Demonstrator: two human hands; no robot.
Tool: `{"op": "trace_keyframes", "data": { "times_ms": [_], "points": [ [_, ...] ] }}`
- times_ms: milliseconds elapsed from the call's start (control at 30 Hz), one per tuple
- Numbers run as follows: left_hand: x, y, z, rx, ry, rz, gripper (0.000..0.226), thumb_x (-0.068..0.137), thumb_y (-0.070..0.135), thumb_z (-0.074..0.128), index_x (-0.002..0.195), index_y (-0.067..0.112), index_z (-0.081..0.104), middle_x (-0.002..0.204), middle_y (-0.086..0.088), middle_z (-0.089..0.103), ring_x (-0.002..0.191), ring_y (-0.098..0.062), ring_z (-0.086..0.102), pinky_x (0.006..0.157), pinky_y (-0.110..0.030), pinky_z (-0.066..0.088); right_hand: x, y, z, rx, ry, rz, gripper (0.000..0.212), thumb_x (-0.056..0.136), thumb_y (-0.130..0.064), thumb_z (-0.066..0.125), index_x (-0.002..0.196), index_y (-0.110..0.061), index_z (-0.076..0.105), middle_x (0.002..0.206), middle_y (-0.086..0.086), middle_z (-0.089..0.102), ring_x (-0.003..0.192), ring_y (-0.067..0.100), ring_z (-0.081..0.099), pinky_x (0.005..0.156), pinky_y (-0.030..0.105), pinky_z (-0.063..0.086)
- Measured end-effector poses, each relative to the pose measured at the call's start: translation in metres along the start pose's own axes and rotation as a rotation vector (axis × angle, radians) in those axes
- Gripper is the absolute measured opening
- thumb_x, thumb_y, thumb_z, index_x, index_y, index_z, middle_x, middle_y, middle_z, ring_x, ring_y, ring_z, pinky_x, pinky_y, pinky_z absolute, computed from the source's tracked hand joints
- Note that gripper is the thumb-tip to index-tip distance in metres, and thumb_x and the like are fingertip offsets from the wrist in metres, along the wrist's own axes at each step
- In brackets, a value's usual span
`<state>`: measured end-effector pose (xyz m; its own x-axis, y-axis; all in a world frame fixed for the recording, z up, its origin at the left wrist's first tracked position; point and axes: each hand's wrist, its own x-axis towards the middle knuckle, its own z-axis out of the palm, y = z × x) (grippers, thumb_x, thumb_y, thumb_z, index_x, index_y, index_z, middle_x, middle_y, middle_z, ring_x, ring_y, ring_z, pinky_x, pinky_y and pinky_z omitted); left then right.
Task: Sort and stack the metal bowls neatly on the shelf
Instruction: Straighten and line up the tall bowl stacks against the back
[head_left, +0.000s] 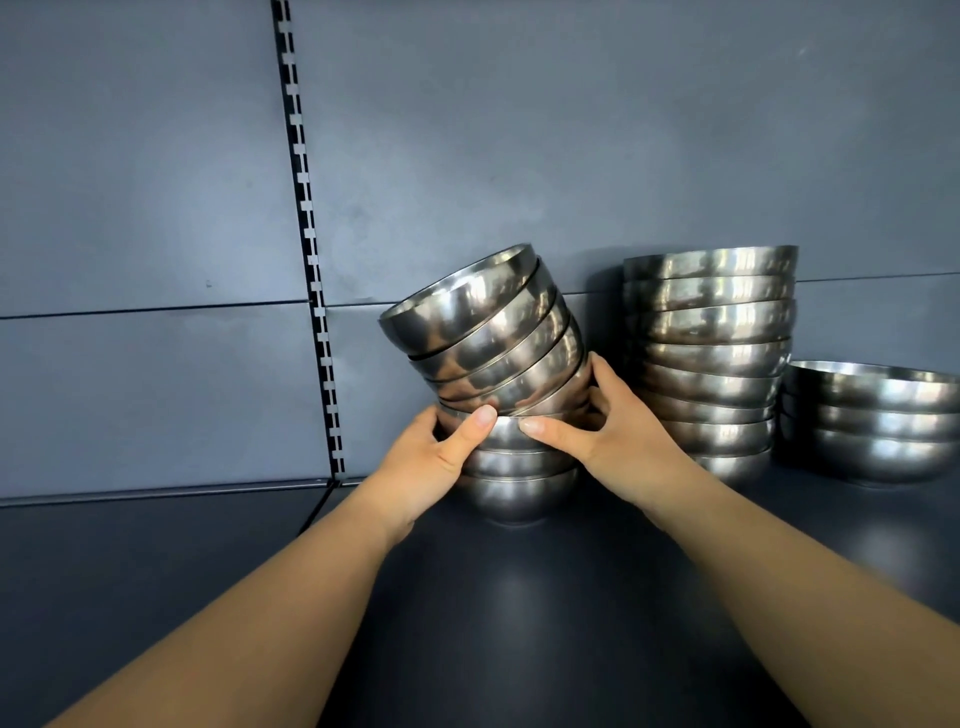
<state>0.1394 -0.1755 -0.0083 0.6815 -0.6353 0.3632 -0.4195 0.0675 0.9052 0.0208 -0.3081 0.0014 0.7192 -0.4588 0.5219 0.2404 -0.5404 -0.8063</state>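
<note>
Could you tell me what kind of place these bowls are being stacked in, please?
Probably a shop or storeroom display shelf: a dark shelf backed by grey panels, a slotted upright strip for adjustable brackets, and many identical metal bowls in stacks.

Grey-blue shelving bay in soft light

A slotted black upright is running down the panelled back wall; the dark shelf is catching faint reflections.

Head view, close, facing forward and slightly down at shelf
</note>
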Motion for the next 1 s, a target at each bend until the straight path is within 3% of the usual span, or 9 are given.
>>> {"op": "trace_keyframes", "data": {
  "times_ms": [200,367,500,567,633,733,800,900,1000],
  "points": [
    [0.004,-0.004,0.000,-0.025,-0.012,-0.005,0.055,0.058,0.071,0.063,0.091,0.028,0.056,0.102,0.010,0.062,0.105,-0.008,0.056,0.095,-0.027,0.039,0.000,0.002,-0.002,-0.014,0.011,0.013,0.089,0.043,-0.060,0.074,0.124,-0.037,0.045,0.116,-0.012,0.063,0.110,0.008,0.057,0.101,0.037,0.043],
    [0.003,-0.002,-0.001,-0.031,-0.054,-0.033,0.060,0.057,0.071,0.064,0.096,0.027,0.055,0.112,0.004,0.063,0.109,-0.011,0.056,0.099,-0.029,0.040,-0.001,-0.001,-0.002,-0.027,-0.020,0.060,0.100,0.043,-0.063,0.072,0.132,-0.032,0.038,0.124,-0.009,0.059,0.115,0.011,0.054,0.102,0.036,0.042],
    [0.000,0.004,-0.003,-0.130,-0.082,0.031,0.069,0.046,0.070,0.065,0.105,0.036,0.052,0.116,0.012,0.060,0.109,-0.003,0.055,0.096,-0.025,0.039,0.002,-0.009,-0.003,0.089,0.006,0.077,0.067,0.050,-0.064,0.072,0.110,-0.040,0.052,0.112,-0.027,0.058,0.096,-0.015,0.055,0.080,0.010,0.044],
    [0.001,0.012,-0.003,-0.237,-0.043,0.073,0.064,0.044,0.067,0.063,0.101,0.038,0.054,0.112,0.015,0.061,0.104,0.003,0.056,0.088,-0.020,0.041,0.007,-0.015,-0.005,0.154,0.029,0.081,0.092,0.050,-0.065,0.072,0.131,-0.032,0.041,0.120,-0.029,0.044,0.101,-0.014,0.048,0.086,0.011,0.038],
    [0.003,0.019,-0.003,-0.268,-0.012,0.084,0.060,0.044,0.064,0.063,0.097,0.036,0.055,0.106,0.016,0.062,0.095,0.007,0.059,0.078,-0.014,0.042,0.012,-0.020,-0.009,0.176,-0.007,0.096,0.112,0.043,-0.069,0.070,0.138,-0.021,0.036,0.132,-0.015,0.049,0.112,0.001,0.052,0.094,0.023,0.041],
    [0.006,0.025,0.000,-0.230,0.017,0.097,0.047,0.055,0.056,0.061,0.095,0.032,0.054,0.103,0.012,0.062,0.092,0.004,0.059,0.071,-0.013,0.042,0.014,-0.025,-0.013,0.138,-0.051,0.036,0.055,0.063,-0.051,0.070,0.110,-0.023,0.061,0.108,-0.006,0.069,0.097,0.006,0.064,0.079,0.018,0.049],
    [0.009,0.027,-0.001,-0.209,0.049,0.108,0.037,0.063,0.051,0.062,0.094,0.031,0.054,0.100,0.012,0.062,0.092,0.002,0.059,0.069,-0.012,0.044,0.014,-0.022,-0.014,0.152,-0.022,0.012,0.033,0.072,-0.039,0.069,0.100,-0.023,0.065,0.099,-0.008,0.071,0.091,0.003,0.066,0.073,0.014,0.048],
    [0.014,0.032,-0.002,-0.180,0.065,0.140,0.033,0.067,0.046,0.065,0.093,0.029,0.055,0.093,0.014,0.063,0.082,0.008,0.059,0.064,-0.008,0.046,0.016,-0.018,-0.013,0.183,0.006,-0.010,0.026,0.074,-0.035,0.068,0.097,-0.023,0.066,0.096,-0.009,0.072,0.089,0.000,0.066,0.070,0.011,0.049],
    [0.018,0.036,-0.002,-0.182,0.073,0.148,0.044,0.055,0.051,0.065,0.091,0.027,0.057,0.091,0.011,0.064,0.085,0.002,0.060,0.071,-0.014,0.043,0.018,-0.015,-0.012,0.206,0.014,-0.020,0.024,0.075,-0.036,0.068,0.096,-0.024,0.066,0.097,-0.009,0.072,0.091,0.002,0.065,0.071,0.013,0.049]
  ]
}}
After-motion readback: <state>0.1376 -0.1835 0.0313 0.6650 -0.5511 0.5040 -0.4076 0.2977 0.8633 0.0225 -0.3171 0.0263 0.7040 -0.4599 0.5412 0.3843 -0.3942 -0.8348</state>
